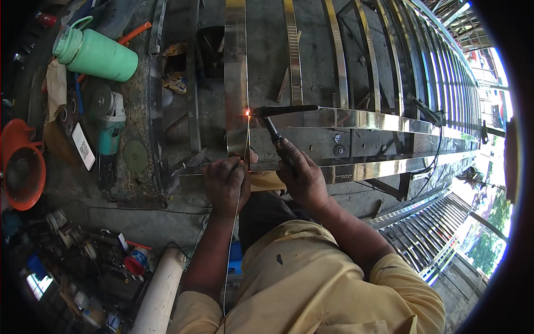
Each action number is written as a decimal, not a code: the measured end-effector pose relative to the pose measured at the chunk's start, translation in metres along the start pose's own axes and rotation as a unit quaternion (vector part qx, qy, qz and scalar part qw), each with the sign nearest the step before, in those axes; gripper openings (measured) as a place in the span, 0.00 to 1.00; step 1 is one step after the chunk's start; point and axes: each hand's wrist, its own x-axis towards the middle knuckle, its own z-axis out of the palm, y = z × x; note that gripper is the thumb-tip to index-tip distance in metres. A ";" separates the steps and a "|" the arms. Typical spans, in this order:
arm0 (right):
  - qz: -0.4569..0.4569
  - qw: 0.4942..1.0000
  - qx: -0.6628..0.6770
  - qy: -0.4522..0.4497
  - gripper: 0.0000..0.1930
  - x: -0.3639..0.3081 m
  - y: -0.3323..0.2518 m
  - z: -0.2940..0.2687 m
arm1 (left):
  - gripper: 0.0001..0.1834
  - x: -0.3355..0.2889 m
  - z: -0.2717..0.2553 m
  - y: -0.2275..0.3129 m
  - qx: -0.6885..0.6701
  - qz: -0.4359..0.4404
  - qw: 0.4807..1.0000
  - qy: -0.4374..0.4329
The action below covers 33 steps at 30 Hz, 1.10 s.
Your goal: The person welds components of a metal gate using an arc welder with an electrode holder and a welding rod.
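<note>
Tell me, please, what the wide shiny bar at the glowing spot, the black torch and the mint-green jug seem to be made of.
Wide bar: polished metal, perhaps stainless steel, given its mirror-like reflections.
Black torch: probably plastic or rubber outside, as its dark surface shows little shine.
Mint-green jug: smooth, opaque plastic or coated metal; its even colour and soft sheen leave that open.

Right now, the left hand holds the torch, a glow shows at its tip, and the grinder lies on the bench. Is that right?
Not quite: the head view shows the torch in the right hand, not the left hand. The glow at its tip and the grinder on the bench stand.
</note>
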 end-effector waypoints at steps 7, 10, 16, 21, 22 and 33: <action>-0.006 0.998 0.066 -0.024 0.35 0.000 -0.002 -0.006 | 0.08 -0.003 -0.001 0.000 0.013 0.002 1.000 -0.013; -0.022 1.000 0.019 -0.002 0.36 0.000 0.000 0.001 | 0.07 -0.004 0.002 -0.001 0.013 -0.004 1.000 -0.012; -0.034 0.998 -0.002 0.046 0.32 0.002 -0.003 0.003 | 0.09 -0.005 0.003 -0.002 -0.003 -0.006 1.000 0.001; -0.008 1.000 0.006 0.008 0.32 0.001 -0.001 0.002 | 0.10 -0.003 0.002 -0.001 -0.005 -0.005 1.000 0.003; -0.008 1.000 0.006 0.008 0.32 0.001 -0.001 0.001 | 0.10 -0.003 0.002 -0.001 -0.005 -0.005 1.000 0.003; -0.014 1.000 -0.002 0.014 0.34 0.000 -0.001 0.002 | 0.09 -0.006 0.003 -0.001 0.017 -0.013 1.000 -0.012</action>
